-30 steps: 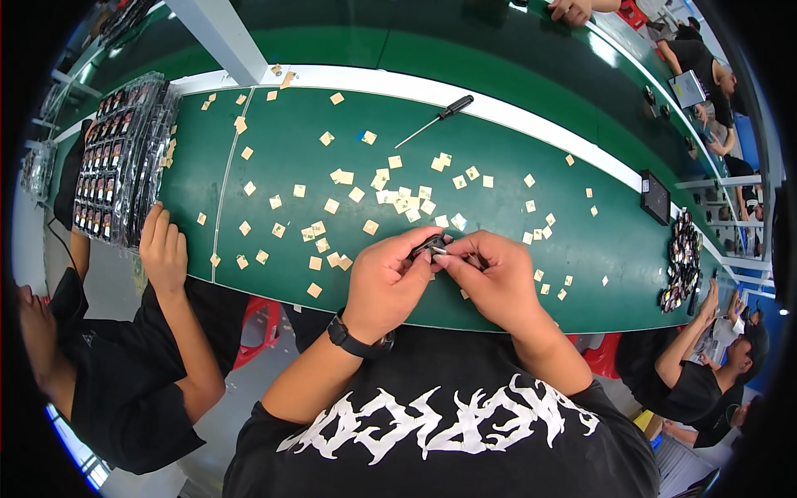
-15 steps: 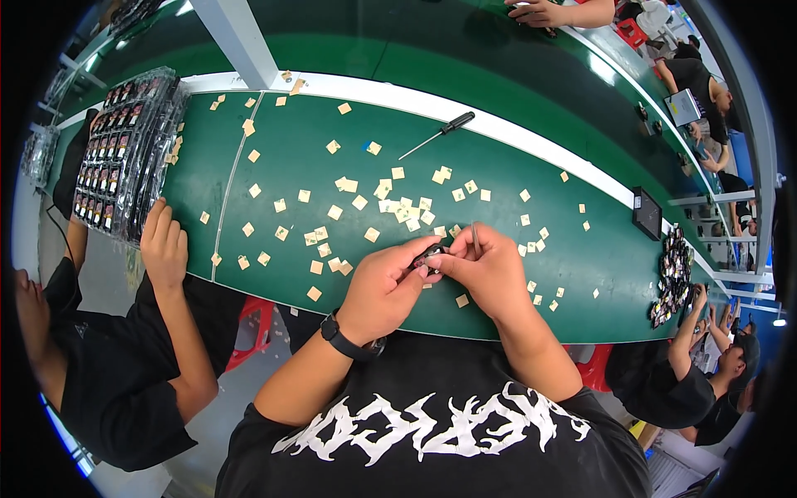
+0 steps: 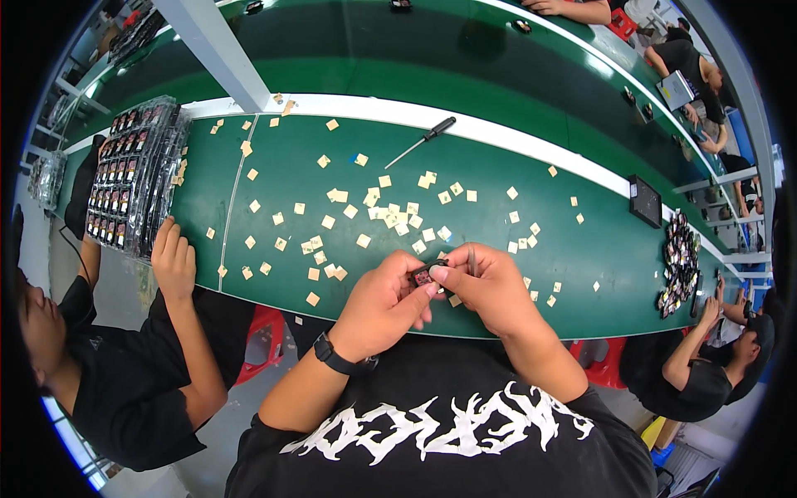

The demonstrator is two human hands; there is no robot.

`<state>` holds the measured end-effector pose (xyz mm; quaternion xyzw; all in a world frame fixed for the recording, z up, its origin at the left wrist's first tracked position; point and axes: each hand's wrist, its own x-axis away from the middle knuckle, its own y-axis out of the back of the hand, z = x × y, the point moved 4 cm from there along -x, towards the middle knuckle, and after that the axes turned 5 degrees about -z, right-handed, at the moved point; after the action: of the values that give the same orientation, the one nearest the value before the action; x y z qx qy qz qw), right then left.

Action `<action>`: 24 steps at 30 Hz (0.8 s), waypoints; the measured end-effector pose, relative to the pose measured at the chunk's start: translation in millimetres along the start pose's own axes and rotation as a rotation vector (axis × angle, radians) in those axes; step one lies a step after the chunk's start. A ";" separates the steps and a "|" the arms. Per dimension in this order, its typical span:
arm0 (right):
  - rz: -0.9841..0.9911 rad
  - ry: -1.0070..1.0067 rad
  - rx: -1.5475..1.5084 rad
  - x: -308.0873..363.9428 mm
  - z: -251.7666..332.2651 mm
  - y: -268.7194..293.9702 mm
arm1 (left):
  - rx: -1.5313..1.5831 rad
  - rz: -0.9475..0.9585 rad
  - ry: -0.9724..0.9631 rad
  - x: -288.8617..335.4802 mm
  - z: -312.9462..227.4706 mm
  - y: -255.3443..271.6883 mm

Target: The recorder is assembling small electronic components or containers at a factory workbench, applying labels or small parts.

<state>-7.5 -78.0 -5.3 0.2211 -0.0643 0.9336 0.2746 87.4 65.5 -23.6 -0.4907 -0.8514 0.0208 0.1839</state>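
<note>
Both hands pinch a rounded black device, the right a slim metallic tool.

- I'm working in what looks like a factory assembly hall, at a long green worktable.
- Co-workers are lining the same side: one person left, another person right.
- Plastic trays are holding rows of small dark units; a parts pile is sitting right.
- A screwdriver is lying ahead.
</note>
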 end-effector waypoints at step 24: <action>0.315 0.159 -0.289 84.8 34.6 28.5 | -0.084 0.174 -0.147 55.5 -77.5 -51.9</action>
<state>-73.6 -69.3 63.7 0.0923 -0.2092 0.9605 0.1586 45.3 74.1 76.0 -0.5670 -0.8170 0.0371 0.0979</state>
